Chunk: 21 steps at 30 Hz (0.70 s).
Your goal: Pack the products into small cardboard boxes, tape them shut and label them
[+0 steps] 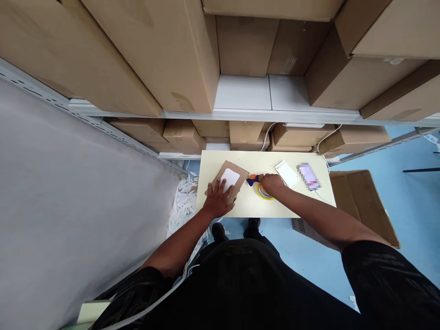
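Observation:
A small brown cardboard box (235, 171) with a white label (229, 178) lies on a pale yellow table (254, 206). My left hand (218, 198) rests flat on the box's near end, fingers spread. My right hand (271, 183) is closed around an orange and blue tape dispenser (253, 179), whose roll of clear tape (264, 193) shows under the hand. The dispenser's tip sits just right of the box.
A white card (287, 173) and a phone (308, 176) with a cable lie on the table's right part. An open cardboard carton (360, 201) stands on the blue floor at right. Shelves of brown boxes (172, 64) rise behind. White paper strips (184, 206) litter the floor at left.

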Each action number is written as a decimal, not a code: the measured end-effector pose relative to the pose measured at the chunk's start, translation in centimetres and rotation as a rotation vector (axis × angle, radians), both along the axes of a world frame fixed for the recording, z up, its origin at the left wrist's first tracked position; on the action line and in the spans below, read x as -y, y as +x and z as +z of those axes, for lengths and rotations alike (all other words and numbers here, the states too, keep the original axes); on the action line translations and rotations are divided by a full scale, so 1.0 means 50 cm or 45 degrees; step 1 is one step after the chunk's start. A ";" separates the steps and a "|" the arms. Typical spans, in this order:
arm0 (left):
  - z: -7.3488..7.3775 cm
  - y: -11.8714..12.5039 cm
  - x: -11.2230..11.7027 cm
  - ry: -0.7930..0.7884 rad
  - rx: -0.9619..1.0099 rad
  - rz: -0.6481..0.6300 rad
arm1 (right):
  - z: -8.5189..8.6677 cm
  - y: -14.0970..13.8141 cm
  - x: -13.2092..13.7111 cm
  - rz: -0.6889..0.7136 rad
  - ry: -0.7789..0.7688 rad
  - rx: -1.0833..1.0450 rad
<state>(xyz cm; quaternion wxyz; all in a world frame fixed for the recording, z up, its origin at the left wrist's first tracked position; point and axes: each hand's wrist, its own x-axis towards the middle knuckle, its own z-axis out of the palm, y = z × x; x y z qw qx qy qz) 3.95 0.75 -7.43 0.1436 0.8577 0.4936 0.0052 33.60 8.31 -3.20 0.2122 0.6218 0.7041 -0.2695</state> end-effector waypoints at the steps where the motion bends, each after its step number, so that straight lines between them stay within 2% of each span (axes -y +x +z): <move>1: 0.001 0.001 -0.001 0.000 0.004 -0.004 | 0.002 -0.013 0.000 0.022 0.006 0.007; 3: 0.004 0.005 -0.003 -0.003 0.012 -0.003 | 0.002 -0.048 0.021 0.081 -0.016 0.015; 7: 0.008 0.010 -0.005 0.011 0.038 0.029 | -0.006 -0.103 0.115 0.221 -0.164 -0.060; 9: 0.007 0.008 -0.007 0.020 0.057 0.025 | -0.007 -0.098 0.151 0.203 -0.171 -0.103; 11: 0.004 0.003 -0.009 0.015 0.065 0.009 | -0.005 -0.070 0.170 0.141 -0.140 -0.112; 13: 0.000 -0.003 -0.010 0.003 0.059 -0.011 | -0.005 -0.031 0.183 0.009 -0.127 -0.120; 15: -0.003 -0.005 -0.011 -0.001 0.041 -0.025 | -0.011 0.009 0.200 -0.225 -0.128 -0.174; 18: -0.003 -0.002 -0.010 0.007 0.000 -0.025 | -0.032 0.054 0.232 -0.626 -0.039 -0.290; 21: 0.004 0.001 -0.013 -0.025 -0.053 -0.017 | -0.055 0.079 0.253 -0.869 0.071 -0.344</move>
